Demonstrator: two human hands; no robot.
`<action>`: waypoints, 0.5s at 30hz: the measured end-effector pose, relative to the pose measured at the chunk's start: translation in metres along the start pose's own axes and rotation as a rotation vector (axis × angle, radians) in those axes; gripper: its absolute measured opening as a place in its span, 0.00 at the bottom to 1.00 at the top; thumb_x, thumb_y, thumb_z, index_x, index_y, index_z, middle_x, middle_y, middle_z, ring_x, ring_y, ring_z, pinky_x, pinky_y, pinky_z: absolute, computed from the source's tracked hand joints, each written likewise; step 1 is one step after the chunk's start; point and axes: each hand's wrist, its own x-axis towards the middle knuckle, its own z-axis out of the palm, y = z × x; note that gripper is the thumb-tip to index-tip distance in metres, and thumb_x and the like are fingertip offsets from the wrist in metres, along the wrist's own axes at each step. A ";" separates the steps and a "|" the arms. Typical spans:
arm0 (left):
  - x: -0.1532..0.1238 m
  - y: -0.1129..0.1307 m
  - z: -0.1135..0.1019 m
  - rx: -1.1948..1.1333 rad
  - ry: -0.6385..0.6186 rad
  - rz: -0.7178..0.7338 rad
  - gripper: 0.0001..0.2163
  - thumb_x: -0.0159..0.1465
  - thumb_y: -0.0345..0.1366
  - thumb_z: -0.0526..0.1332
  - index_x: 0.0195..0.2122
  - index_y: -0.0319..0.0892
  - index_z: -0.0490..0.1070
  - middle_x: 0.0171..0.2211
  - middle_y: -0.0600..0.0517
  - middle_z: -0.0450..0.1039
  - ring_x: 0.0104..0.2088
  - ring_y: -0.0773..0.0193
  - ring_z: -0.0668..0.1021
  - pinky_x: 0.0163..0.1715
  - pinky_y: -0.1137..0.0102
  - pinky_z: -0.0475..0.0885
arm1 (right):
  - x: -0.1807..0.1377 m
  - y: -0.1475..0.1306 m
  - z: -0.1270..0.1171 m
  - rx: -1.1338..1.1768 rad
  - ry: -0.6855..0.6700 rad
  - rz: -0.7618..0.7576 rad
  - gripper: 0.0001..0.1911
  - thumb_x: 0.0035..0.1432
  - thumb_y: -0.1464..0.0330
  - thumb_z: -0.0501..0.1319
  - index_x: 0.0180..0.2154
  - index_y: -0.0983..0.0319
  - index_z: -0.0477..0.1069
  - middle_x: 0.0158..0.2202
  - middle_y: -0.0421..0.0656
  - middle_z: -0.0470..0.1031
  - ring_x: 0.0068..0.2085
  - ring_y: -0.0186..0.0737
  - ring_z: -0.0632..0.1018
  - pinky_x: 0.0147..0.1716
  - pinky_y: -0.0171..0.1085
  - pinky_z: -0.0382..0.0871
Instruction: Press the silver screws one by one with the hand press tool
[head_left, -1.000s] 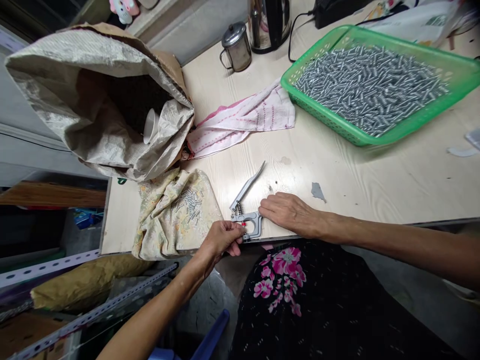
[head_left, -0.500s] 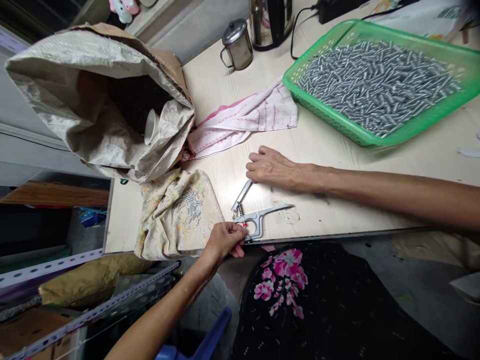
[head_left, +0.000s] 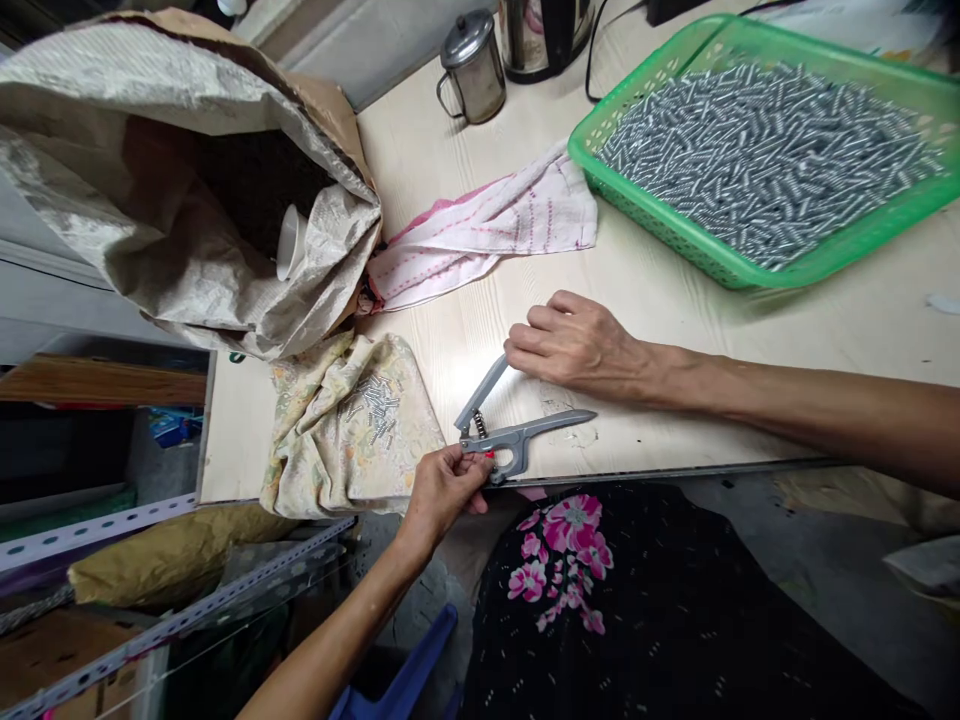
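A pair of grey hand pliers, like snap-fastener pliers, lies at the table's front edge with its handles spread. It has a coil spring between the handles and a red part in its jaw. My right hand is closed over the end of the upper handle. At the jaw, my left hand pinches with thumb and fingers beside the red part; whatever it holds is hidden. Just left of the pliers, a small heap of short ribbed metal pieces lies on a folded floral cloth.
A green basket full of similar metal pieces stands at the right. A large open woven sack with a white cup inside is at the left. Behind lie a pink-white towel, a lidded metal mug and a kettle.
My right hand has shifted slightly right and still holds the upper handle end. My left hand stays at the jaw, its fingers slightly nearer the red part. The whole view has shifted a little.
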 end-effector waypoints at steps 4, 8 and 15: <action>-0.003 0.001 -0.002 -0.005 0.008 0.031 0.17 0.52 0.50 0.67 0.27 0.39 0.70 0.13 0.56 0.69 0.13 0.71 0.70 0.16 0.78 0.62 | -0.008 -0.004 -0.014 0.029 0.039 0.048 0.18 0.69 0.76 0.46 0.32 0.59 0.69 0.30 0.39 0.71 0.31 0.37 0.60 0.33 0.41 0.49; -0.006 0.001 -0.001 -0.012 0.000 0.015 0.18 0.52 0.51 0.66 0.28 0.38 0.72 0.13 0.57 0.68 0.14 0.70 0.71 0.17 0.77 0.64 | -0.013 -0.004 -0.013 0.044 0.039 0.075 0.17 0.68 0.76 0.47 0.31 0.59 0.69 0.29 0.38 0.70 0.31 0.37 0.60 0.33 0.41 0.49; -0.005 0.004 -0.001 0.126 0.023 0.031 0.15 0.54 0.47 0.66 0.26 0.39 0.72 0.13 0.57 0.67 0.13 0.70 0.71 0.14 0.78 0.62 | -0.014 -0.004 -0.010 -0.070 0.058 0.047 0.17 0.69 0.77 0.47 0.32 0.60 0.69 0.28 0.39 0.70 0.32 0.38 0.60 0.34 0.41 0.49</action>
